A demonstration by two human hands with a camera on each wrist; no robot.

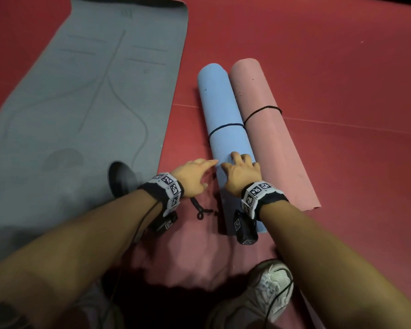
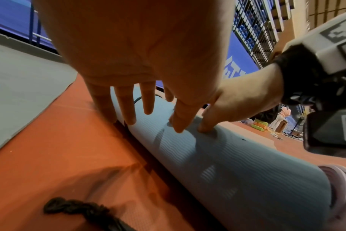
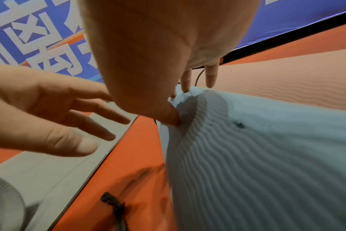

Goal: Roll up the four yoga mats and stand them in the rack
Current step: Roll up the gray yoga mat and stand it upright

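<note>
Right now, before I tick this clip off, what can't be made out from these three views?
- The rack: in no view.
- A fourth mat: only the grey mat, blue roll and pink roll show.
- The grey mat's far end: cut by the head view's top edge.
- The blue roll's near end: hidden behind the right hand and its wrist camera.
- The left hand: contact with the roll unclear.
</note>
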